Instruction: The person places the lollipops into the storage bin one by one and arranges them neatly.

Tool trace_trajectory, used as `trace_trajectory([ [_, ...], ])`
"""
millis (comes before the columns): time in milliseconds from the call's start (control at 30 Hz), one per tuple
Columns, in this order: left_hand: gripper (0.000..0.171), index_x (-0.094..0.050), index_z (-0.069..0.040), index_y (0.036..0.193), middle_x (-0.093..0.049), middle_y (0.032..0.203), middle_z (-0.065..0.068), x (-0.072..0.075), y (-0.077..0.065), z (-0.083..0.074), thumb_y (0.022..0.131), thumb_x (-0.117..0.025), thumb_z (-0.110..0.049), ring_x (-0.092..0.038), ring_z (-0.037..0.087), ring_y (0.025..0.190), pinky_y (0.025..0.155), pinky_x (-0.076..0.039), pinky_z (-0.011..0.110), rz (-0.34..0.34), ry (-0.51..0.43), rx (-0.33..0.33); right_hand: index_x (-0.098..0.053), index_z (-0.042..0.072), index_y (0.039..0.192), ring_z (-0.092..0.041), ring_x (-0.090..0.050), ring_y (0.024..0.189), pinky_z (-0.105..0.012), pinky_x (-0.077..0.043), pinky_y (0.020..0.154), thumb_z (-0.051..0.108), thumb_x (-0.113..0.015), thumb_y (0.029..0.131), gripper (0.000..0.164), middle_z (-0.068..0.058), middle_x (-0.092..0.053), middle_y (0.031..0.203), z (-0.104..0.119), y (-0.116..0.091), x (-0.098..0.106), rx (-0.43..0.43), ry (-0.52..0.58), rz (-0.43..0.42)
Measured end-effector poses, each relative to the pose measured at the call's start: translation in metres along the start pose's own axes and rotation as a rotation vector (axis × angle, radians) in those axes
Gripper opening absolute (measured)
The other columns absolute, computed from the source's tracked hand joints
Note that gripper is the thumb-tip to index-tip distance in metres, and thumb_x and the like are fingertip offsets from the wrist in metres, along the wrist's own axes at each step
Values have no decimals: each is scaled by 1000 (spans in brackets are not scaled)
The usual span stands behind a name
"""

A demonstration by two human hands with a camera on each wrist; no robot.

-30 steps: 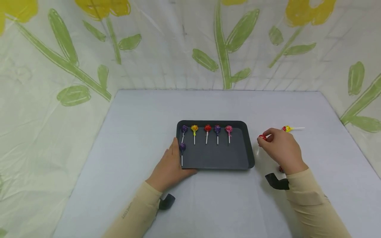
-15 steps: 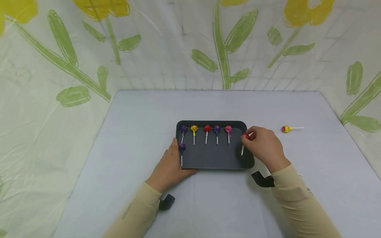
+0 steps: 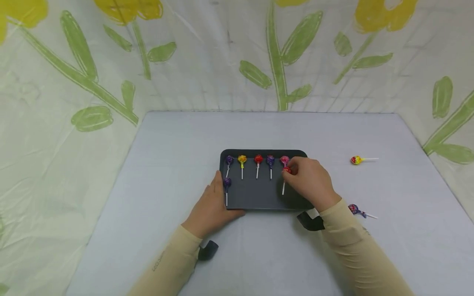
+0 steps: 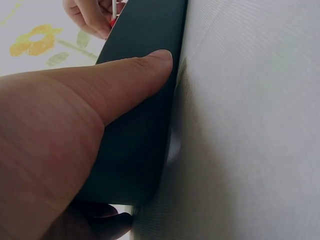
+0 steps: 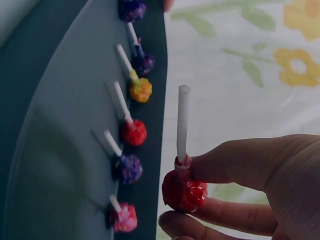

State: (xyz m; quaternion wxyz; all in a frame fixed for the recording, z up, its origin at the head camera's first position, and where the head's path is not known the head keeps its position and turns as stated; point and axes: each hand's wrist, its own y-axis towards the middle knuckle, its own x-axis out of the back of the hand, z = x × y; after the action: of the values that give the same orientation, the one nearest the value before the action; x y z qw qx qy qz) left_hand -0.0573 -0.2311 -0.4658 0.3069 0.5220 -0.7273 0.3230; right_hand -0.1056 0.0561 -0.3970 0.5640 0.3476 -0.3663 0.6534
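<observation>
My right hand [image 3: 310, 181] pinches a red-wrapped lollipop [image 5: 184, 192] between thumb and fingers, over the right part of the dark grey tray [image 3: 255, 197]. Its white stick points toward the tray's front edge in the head view. My left hand [image 3: 212, 205] holds the tray's front left corner, the thumb [image 4: 135, 75] lying along the outer front wall. Along the tray's back lie a purple lollipop [image 3: 229, 160], a yellow one [image 3: 242, 159], a red one [image 3: 258, 158], a dark blue-purple one [image 3: 270, 160] and a pink one [image 3: 284, 160]. Another purple lollipop [image 3: 227, 183] lies below the first.
On the white table [image 3: 177, 164], right of the tray, lie a yellow-and-red lollipop [image 3: 356, 160] and a dark blue-and-red lollipop [image 3: 354, 209] close to the right sleeve [image 3: 348, 230]. A flower-patterned sheet [image 3: 207, 53] hangs behind the table.
My right hand has carried the red lollipop leftward from the table to over the tray. The dark blue-and-red lollipop has come out from behind the right arm. My left hand stays put.
</observation>
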Motion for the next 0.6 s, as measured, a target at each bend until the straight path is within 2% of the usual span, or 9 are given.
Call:
trace_trajectory([
  [300,140,-2,8,165,-24,169,29,2,0,-1,78,-88,-59,-40,44,149,120,-38,50,-14,27,-8,-78,12,97,-16,-58,60,-32,-43,51,26,-75,94,14,4,-71,72,19,6,-17,30,-6,16],
  [600,139,-5,9,165,-27,168,29,1,0,-1,77,-89,-58,-43,44,147,118,-41,51,-11,29,-5,-77,13,99,-15,-61,63,-32,-45,53,28,-78,94,16,3,-72,75,38,7,-32,38,-28,68],
])
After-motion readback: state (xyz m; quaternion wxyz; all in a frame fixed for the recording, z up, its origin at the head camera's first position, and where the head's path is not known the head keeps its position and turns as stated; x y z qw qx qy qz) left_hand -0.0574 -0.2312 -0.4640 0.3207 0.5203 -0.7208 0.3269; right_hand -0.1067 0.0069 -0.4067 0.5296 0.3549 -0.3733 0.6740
